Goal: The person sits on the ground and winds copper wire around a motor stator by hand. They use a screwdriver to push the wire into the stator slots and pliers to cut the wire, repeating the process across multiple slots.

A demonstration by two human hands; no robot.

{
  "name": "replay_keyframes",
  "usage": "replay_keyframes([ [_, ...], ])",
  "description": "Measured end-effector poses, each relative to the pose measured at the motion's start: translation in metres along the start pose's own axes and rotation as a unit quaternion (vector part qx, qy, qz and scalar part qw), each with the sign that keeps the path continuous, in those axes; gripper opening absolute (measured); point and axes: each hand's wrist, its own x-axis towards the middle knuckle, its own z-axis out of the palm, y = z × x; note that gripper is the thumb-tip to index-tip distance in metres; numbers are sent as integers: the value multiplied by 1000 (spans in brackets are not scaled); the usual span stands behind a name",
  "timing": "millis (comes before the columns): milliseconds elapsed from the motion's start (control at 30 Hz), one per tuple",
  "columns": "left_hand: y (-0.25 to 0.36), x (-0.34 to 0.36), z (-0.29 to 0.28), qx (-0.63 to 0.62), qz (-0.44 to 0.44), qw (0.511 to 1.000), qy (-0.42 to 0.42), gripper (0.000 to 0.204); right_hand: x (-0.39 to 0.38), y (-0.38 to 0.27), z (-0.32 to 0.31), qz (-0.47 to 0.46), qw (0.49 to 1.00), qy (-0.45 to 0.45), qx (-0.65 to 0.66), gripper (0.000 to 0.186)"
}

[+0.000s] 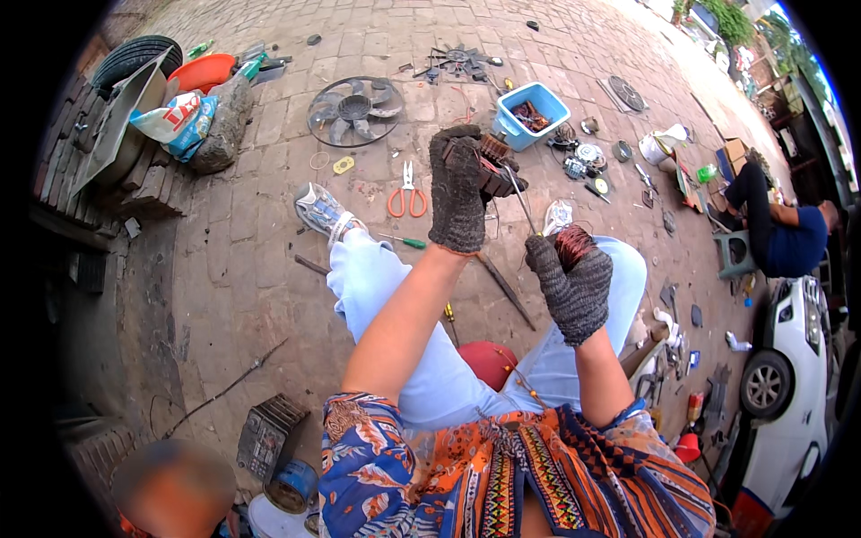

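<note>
Head view: dark ridged metal motor part with brownish windings (499,179) is up off the grey-brown brick paving (260,202); left hand (457,193), dark knit glove, grip closed on it. Part lies up-left of right hand (574,289), whose grip is closed on a thin straight metal tool (525,201). Tool's long axis slants up-left, tip at the part, contact unclear. Reddish-brown wire bundle (575,243) at right hand too. Containers: blue rectangular plastic tub (509,134) beyond hands, coppery scrap (531,115) inside; orange-red round plastic basin (204,70) far left, contents unclear.

We wore rough knit gloves (459,202); the wire coil (575,242) looked glossy metal, the one-o'clock tub (517,137) smooth plastic.
</note>
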Motion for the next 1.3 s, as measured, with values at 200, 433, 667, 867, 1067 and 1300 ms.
replay_keyframes([
  [200,-1,0,0,3,-4,1000,-16,46,0,3,0,15,1000,-10,-14,22],
  [433,-2,-9,16,-19,-41,999,23,38,0,-2,10,53,993,39,96,21],
  [667,-7,-13,11,-29,-54,998,-7,43,7,-10,-9,82,994,23,63,21],
  [867,-6,-2,0,-34,-23,999,0,39,-8,3,-10,93,995,-13,31,21],
  [1067,-3,-4,-2,-57,-54,996,-32,44,-10,5,-5,82,995,-13,46,22],
  [1300,2,-7,6,-25,-36,999,-24,46,-10,1,-4,78,995,-1,58,24],
])
